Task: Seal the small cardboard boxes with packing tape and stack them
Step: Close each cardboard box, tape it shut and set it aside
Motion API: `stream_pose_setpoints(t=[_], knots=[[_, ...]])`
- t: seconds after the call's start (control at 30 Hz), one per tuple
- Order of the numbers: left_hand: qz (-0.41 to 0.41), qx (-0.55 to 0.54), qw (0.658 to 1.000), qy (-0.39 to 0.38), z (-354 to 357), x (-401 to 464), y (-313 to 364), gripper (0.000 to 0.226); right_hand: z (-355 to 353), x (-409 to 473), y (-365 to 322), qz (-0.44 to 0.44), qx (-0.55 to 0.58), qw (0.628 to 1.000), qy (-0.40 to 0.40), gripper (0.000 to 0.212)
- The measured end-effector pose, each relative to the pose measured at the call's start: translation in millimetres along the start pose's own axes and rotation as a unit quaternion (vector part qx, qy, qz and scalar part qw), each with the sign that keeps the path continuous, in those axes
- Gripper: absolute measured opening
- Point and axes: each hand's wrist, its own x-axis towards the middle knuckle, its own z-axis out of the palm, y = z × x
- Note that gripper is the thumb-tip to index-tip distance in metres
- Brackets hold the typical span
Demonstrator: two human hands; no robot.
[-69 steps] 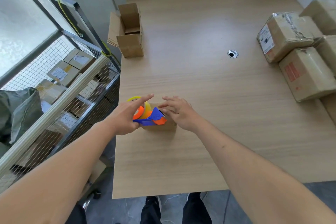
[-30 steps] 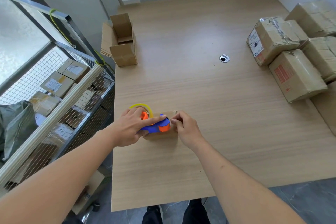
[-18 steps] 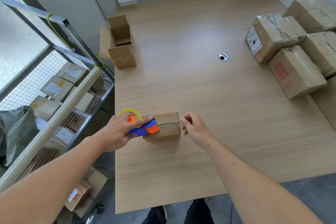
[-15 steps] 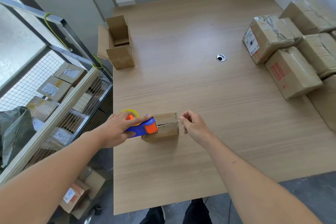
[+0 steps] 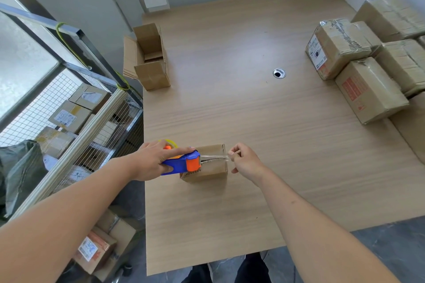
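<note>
A small cardboard box (image 5: 210, 170) sits near the left front of the wooden table (image 5: 241, 122), its top flaps closed along a centre seam. My left hand (image 5: 153, 159) grips a blue and orange tape dispenser (image 5: 184, 163) at the box's left end. My right hand (image 5: 245, 160) pinches the free end of clear tape (image 5: 215, 157), which stretches from the dispenser across the box top to its right edge. A second small box (image 5: 149, 62) stands open at the table's far left edge.
Several larger taped boxes (image 5: 358, 71) are piled along the table's right side. A cable grommet hole (image 5: 279, 73) sits mid-table. A wire cage cart (image 5: 76, 108) with labelled parcels stands left of the table. More boxes lie on the floor below.
My hands drew apart: the left pulled the dispenser to the box's left end while the right kept the tape end at the right edge. A strip now spans the box top.
</note>
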Motion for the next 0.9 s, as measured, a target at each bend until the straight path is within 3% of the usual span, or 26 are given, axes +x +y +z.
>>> stream_pose_setpoints(t=[0.13, 0.23, 0.33, 0.47, 0.57, 0.63, 0.77, 0.9], knots=[[0.005, 0.0, 1.0, 0.012, 1, 0, 1, 0.081, 6, 5, 10, 0.0, 0.044, 0.999, -0.008, 0.007], [0.009, 0.001, 1.0, 0.025, 6, -1, 2, 0.083, 11, 8, 21, -0.004, 0.067, 0.998, 0.008, 0.033], [0.003, 0.0, 1.0, 0.025, 7, -1, 2, 0.081, 19, 9, 33, -0.027, 0.013, 0.999, 0.029, 0.025], [-0.003, -0.005, 1.0, 0.017, 5, -2, 6, 0.079, 30, 1, 31, -0.081, 0.048, 0.991, 0.094, 0.019], [-0.001, -0.002, 1.0, 0.019, 2, -4, 9, 0.08, 48, -1, 17, -0.15, -0.003, 0.986, 0.075, 0.043], [0.002, -0.002, 1.0, 0.018, 2, -6, 12, 0.081, 62, -3, 13, -0.157, -0.053, 0.985, 0.045, 0.047], [-0.006, -0.011, 1.0, -0.013, -4, -9, 11, 0.079, 69, -5, 18, -0.162, -0.092, 0.98, 0.074, 0.047], [-0.013, -0.164, 0.982, -0.088, -21, -15, 6, 0.072, 64, -6, 18, -0.156, -0.166, 0.972, 0.061, 0.049]])
